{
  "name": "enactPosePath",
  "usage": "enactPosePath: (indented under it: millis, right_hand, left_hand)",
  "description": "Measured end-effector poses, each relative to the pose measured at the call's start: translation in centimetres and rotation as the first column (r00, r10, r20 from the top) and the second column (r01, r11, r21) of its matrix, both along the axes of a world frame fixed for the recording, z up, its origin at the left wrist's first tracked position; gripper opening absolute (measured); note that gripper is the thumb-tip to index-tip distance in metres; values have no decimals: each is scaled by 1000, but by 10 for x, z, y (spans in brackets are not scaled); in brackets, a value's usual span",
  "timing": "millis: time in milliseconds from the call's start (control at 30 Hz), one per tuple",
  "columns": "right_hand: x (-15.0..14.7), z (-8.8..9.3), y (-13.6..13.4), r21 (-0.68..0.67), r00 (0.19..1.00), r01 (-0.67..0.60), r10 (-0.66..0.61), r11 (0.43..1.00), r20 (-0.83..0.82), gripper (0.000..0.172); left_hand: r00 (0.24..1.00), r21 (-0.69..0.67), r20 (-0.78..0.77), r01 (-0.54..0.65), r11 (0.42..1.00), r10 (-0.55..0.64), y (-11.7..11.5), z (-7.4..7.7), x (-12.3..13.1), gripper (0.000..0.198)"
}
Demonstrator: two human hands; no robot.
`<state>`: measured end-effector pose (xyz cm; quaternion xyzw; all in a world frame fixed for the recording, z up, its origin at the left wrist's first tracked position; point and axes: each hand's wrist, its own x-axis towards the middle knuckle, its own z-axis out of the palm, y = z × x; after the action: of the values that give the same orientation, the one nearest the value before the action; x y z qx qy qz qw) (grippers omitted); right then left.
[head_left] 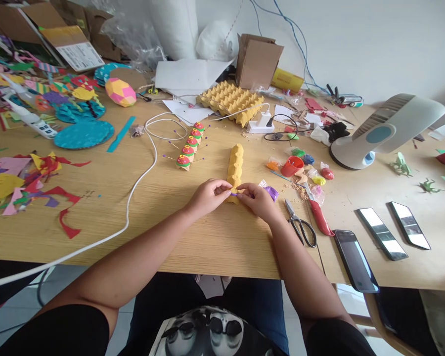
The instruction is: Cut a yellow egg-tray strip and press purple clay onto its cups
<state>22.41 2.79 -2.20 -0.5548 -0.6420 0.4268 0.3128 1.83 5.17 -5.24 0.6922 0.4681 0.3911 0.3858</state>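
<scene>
A strip cut from a yellow egg carton point(236, 160) lies on the table, pointing away from me. Across its near end runs a thin purple clay strip point(234, 194). My left hand point(209, 196) pinches the clay's left end. From the other side, my right hand point(260, 201) has its fingers closed at the right end. Both hands touch the carton, and the fingers partly hide it. Beside my right hand is a purple clay packet point(271, 192). To the left stands a decorated carton caterpillar point(190, 146) with red and green humps and purple-tipped pins.
Scissors point(300, 222), a red-handled knife point(319, 212) and a phone point(356, 260) lie to the right. Behind are a red cup point(292, 166), clay packets, a fan point(381, 131) and an egg tray point(232, 101). A white cable point(141, 178) crosses the left side, near paper scraps point(7, 183).
</scene>
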Motion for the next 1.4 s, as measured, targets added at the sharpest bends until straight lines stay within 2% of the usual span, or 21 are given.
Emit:
enactPosePath:
  millis: [200,433,633,833,1033,1200,1400]
  right_hand:
    - [0,-3,1,18,1000,9,-9,1000,-22,37]
    - [2,-5,3,-8,999,-8,8,1000,-32,29]
    - [3,-4,1,-28,998,-24,23,999,-57,28]
    - [0,5,1,59,999,32,-32,998,6,26]
    - [0,0,2,138,994,-3,-12,990,112,40]
    - [-2,-7,3,115,996,-37,27,993,82,45]
    - [-5,-7,3,95,1000,-1,-1,995,19,45]
  left_hand:
    - [1000,13,24,-15,1000,14,1,0,0,19]
    - [999,-69,38,38,997,-36,-3,9,1,17]
    - [998,-86,57,25,996,-21,-2,11,1,20]
    - [1000,-52,22,0,999,1,0,11,-1,17]
    - [999,-30,40,22,999,-20,2,4,-2,28]
    - [999,15,-23,36,999,-36,5,0,-4,35]
    - [999,37,-23,49,998,-48,6,-2,-3,32]
